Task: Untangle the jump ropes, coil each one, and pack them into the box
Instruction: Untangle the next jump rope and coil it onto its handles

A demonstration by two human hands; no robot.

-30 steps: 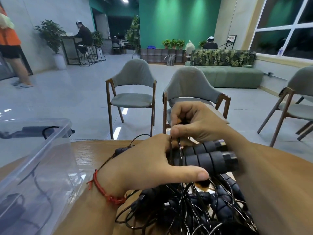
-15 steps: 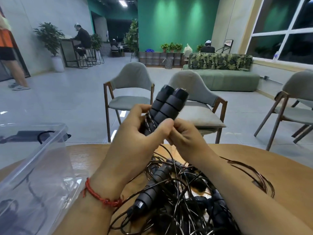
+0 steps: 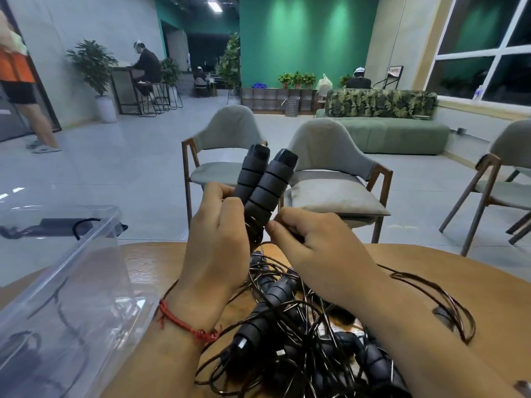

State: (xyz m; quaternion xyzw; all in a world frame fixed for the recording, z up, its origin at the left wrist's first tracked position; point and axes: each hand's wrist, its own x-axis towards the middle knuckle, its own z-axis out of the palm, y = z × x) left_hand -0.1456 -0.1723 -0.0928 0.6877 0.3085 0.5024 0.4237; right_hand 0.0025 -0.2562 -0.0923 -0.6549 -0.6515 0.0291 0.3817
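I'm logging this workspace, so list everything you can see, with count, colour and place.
held handles: two, black, upright above table
cord: one, dark, wound below the handles
tangled jump ropes: several, black, piled on table
box: one, clear, table's left
table: one, wooden, underneath
chairs: at least three, grey, beyond table
sofa: one, green, far right
bracelet: one, red, left wrist
left hand: grips the handles
right hand: pinches the cord

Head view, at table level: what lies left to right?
Clear plastic storage box → left hand → pair of black ribbed jump-rope handles → right hand → loose loop of dark rope.
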